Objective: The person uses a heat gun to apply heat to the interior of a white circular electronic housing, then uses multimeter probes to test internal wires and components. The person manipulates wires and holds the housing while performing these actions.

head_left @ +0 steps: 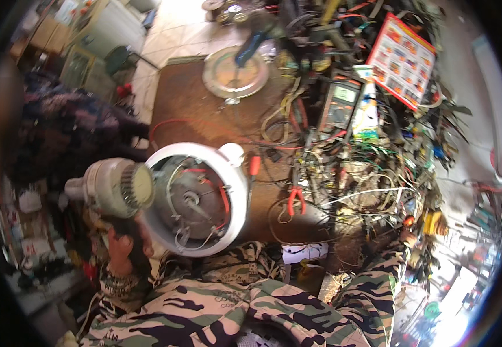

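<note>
White glare (460, 322) washes out the lower right

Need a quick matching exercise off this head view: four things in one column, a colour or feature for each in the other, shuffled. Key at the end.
Things
1. pliers
2. round open housing
3. multimeter
4. ribbed, motor-like part

Features
A. beige body
B. pale display
C. red handles
D. white rim

Pairs: 1-C, 2-D, 3-B, 4-A
</note>
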### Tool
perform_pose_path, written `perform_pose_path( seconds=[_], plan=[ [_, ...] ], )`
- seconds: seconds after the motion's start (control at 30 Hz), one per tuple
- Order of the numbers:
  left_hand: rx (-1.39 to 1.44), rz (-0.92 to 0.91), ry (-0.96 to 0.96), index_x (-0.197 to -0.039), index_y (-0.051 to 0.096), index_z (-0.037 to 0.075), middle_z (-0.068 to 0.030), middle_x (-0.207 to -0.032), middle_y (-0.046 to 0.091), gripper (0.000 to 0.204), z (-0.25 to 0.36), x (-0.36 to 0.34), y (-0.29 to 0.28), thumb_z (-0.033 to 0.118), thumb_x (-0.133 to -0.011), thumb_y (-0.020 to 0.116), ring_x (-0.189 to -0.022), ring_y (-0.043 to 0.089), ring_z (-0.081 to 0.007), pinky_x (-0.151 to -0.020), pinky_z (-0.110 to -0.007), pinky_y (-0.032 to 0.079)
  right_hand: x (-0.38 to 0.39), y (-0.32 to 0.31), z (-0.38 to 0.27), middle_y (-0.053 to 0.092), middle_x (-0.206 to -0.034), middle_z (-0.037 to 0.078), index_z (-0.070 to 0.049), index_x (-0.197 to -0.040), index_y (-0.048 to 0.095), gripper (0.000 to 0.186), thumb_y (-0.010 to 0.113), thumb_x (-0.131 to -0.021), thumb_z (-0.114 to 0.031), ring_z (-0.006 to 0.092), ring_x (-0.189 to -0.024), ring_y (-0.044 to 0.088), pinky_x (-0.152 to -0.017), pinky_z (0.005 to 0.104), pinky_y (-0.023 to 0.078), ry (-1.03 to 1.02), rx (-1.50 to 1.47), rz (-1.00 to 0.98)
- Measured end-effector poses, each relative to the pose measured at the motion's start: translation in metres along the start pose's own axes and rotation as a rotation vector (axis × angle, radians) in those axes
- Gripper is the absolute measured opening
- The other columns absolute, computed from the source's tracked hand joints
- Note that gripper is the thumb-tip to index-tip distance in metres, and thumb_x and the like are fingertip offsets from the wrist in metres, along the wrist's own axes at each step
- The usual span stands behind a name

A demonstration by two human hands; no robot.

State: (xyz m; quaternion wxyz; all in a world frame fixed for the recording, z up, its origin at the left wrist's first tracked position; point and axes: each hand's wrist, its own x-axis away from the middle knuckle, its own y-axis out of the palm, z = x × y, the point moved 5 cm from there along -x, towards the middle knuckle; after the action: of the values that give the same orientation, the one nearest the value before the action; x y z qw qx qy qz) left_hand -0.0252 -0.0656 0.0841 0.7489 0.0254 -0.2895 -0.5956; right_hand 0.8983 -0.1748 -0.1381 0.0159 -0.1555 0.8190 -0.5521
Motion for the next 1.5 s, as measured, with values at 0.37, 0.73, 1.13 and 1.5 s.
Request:
perform_pose_path(
  seconds=[0.37, 0.73, 1.13, 1.5],
  plan=[
    [0.154, -0.241, 0.07, -0.145, 0.043, -0.008, -0.0227, -0.109, 0.067, 0.051, -0.028, -0.004, -0.043, 0.019, -0.106, 0.062, -0.063, 0.069, -0.0301, -0.054, -0.044, 0.058, 0.161, -0.062, -0.176, 0.038, -0.054, -0.003, -0.015, -0.071, 0.049, 0.042, 0.062, -0.104, -0.037, 0.0099, -0.039, 0.033, -0.035, 0.0299, 0.024, -0.098, -0.923, -0.305],
    [-0.213, 0.049, 0.105, -0.12, 0.054, -0.003, -0.0137, -0.088, 0.066, 0.052, -0.041, -0.019, -0.048, 0.033, -0.091, 0.08, -0.056, 0.063, -0.0211, -0.048, -0.034, 0.052, 0.369, 0.144, -0.433, 0.075, -0.094, 0.017, 0.003, -0.114, 0.064, 0.02, 0.068, -0.101, -0.012, 0.0222, -0.071, 0.073, -0.062, 0.033, 0.063, -0.203, -1.117, -0.996],
    [-0.203, 0.129, 0.197, -0.124, 0.055, 0.0, -0.0182, -0.087, 0.068, 0.051, -0.042, -0.015, -0.041, 0.036, -0.096, 0.077, -0.052, 0.061, -0.0256, -0.046, -0.044, 0.053, 0.39, 0.267, -0.524, 0.075, -0.094, 0.018, 0.005, -0.114, 0.06, 0.025, 0.067, -0.103, -0.017, 0.0235, -0.069, 0.072, -0.057, 0.0342, 0.06, -0.143, -1.272, -1.017],
    [-0.276, 0.174, 0.143, -0.117, 0.051, -0.006, -0.0134, -0.074, 0.064, 0.052, -0.03, -0.021, -0.025, 0.034, -0.093, 0.074, -0.054, 0.062, -0.0205, -0.048, -0.033, 0.051, 0.39, 0.271, -0.526, 0.075, -0.09, 0.02, 0.007, -0.106, 0.061, 0.022, 0.063, -0.103, -0.014, 0.0247, -0.064, 0.071, -0.055, 0.0351, 0.058, -0.147, -1.294, -0.913]
  ],
)
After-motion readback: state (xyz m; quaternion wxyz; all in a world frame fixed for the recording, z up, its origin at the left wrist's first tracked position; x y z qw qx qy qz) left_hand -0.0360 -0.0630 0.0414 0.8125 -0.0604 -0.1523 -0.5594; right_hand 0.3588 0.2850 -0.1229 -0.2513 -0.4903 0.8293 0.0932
